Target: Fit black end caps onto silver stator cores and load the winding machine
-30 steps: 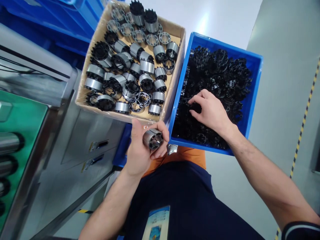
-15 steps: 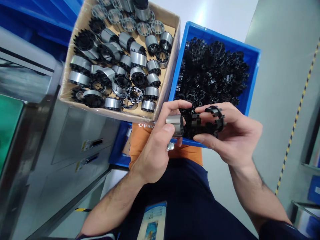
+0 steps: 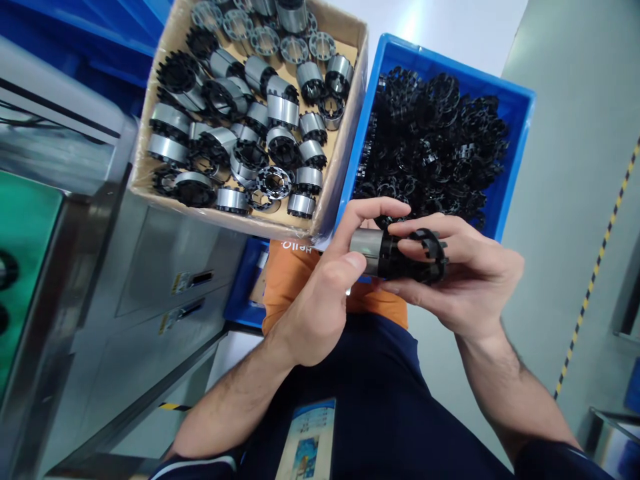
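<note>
Bare forearms, navy clothing (image 3: 370,400), orange garment (image 3: 295,280), printed badge (image 3: 307,443)

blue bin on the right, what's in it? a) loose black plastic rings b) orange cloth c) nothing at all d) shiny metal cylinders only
a: the blue bin is heaped with loose black plastic rings, while the metal cylinders with black ends lie in the cardboard box beside it.
</note>
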Demonstrator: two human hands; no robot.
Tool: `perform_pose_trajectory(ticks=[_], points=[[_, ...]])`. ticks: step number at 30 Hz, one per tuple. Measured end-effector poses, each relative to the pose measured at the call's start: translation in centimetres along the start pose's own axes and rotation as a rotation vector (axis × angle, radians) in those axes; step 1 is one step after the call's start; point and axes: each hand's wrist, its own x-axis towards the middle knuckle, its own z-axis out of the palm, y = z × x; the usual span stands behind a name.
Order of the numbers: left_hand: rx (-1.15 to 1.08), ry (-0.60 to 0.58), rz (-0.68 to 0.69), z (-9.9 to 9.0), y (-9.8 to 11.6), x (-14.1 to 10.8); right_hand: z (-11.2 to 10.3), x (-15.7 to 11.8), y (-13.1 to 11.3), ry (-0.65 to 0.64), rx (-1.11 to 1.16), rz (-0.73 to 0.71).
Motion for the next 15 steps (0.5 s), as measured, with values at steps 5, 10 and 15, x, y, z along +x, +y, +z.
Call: perform_pose_trajectory(ticks=[5, 10, 15], points=[[0.046, -0.01, 0.037, -0.2, -0.1, 0.0, -0.4, -0.1, -0.2, -0.025, -0.045, -0.004], [0.112, -0.012, 0.102, -1.0, -0.5, 0.4, 0.1, -0.4, -0.3, -0.049, -0.043, -0.023], [0.099, -0.078, 0.086, -2.2, -0.8, 0.7, 1.1, 0.0, 0.7, -0.003, -0.026, -0.217]])
